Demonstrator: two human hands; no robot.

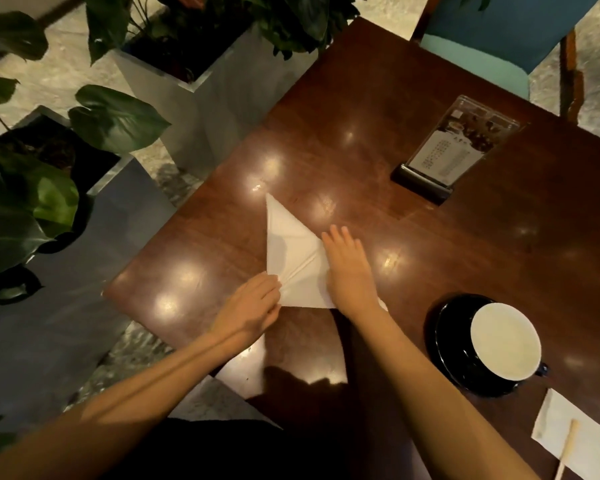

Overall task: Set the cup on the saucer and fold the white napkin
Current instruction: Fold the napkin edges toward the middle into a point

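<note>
Both bare forearms reach from the near edge out over the dark wooden worktop (430, 81). The right hand (349, 268) lies flat and open, palm down, fingers stretched toward the far side, pressing the right edge of the white napkin (293, 258). The left hand (252, 308) has its fingers drawn together, pinching the napkin's near left corner. The napkin lies folded into a triangle, its long point aimed at the far left, with a diagonal crease running across it. To the near right, well apart from the napkin, the dark cup (504, 341) with a pale inside stands on the black saucer (445, 344); whether it holds anything cannot be told. Further near right lie a second paper napkin (582, 441) with a wooden stick (567, 452) on it.
</note>
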